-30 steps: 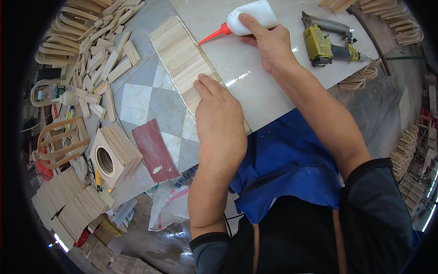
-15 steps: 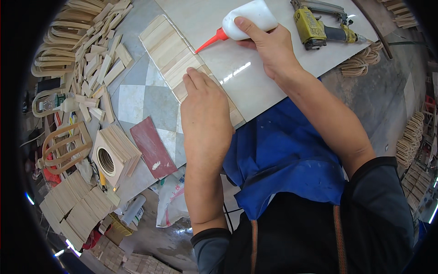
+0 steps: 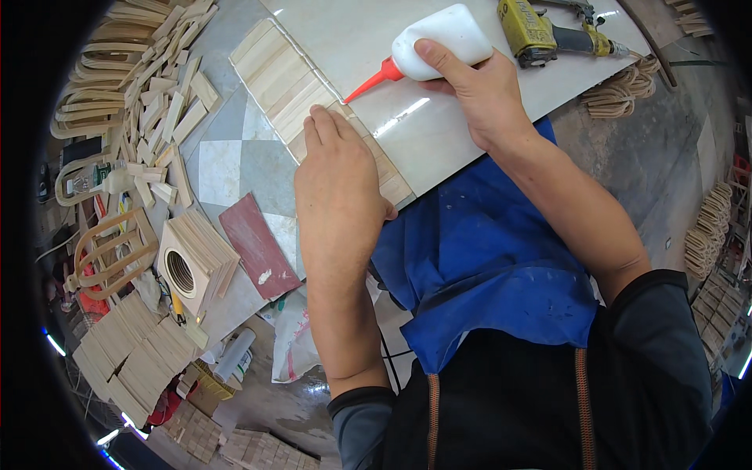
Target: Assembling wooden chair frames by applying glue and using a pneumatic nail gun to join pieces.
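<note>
Left hand [image 3: 338,176]: flat, pressing row of wooden slats [image 3: 301,98], no grip closed | Right hand [image 3: 478,94]: grip wrapped round white glue bottle [image 3: 439,35], red nozzle at slats' right edge | Risk: over-squeeze floods glue onto desk [image 3: 439,133], slats slip.

A glossy white slab [image 3: 439,133] serves as the worktop. Along its left edge lies a row of pale wooden slats [image 3: 286,74], side by side. A yellow nail gun [image 3: 548,31] rests at its far end. Beside the slab, a dark red sheet [image 3: 257,244] lies on grey patterned tiles [image 3: 235,157].
</note>
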### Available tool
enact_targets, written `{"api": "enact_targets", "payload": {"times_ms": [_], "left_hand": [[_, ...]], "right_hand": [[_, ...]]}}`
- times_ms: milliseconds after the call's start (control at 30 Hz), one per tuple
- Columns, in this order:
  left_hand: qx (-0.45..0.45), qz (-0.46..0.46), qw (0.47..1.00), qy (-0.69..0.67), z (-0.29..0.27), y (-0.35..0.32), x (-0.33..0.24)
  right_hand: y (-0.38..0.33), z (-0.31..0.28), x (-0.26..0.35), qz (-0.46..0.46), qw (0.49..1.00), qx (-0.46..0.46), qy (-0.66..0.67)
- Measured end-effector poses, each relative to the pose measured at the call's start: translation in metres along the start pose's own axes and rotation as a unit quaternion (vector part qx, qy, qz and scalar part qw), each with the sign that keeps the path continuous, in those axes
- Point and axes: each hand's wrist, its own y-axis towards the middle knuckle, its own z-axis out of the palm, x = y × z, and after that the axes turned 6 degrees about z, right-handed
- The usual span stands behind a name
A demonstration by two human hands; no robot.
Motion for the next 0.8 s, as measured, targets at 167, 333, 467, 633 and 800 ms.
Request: {"api": "enact_targets", "payload": {"times_ms": [167, 333, 467, 633, 800], "left_hand": [[0.019, -0.011, 1.0, -0.006, -0.005, 0.001, -0.004], [0.025, -0.013, 1.0, -0.001, -0.005, 0.0, -0.003], [0.03, -0.011, 0.999, 0.003, -0.003, -0.001, -0.001], [0.041, -0.017, 0.999, 0.009, -0.005, 0.002, -0.003], [0.069, -0.035, 0.997, 0.02, -0.006, 0.002, -0.005]], "right_hand": [[-0.011, -0.009, -0.001, -0.001, 1.0, 0.001, -0.013], [-0.028, -0.019, 0.004, 0.008, 1.0, 0.013, -0.027], [-0.037, -0.027, 0.004, 0.017, 0.999, 0.022, -0.028], [-0.047, -0.036, 0.0, 0.01, 0.999, 0.024, -0.018], [-0.051, -0.042, -0.004, -0.001, 0.999, 0.031, -0.006]]}}
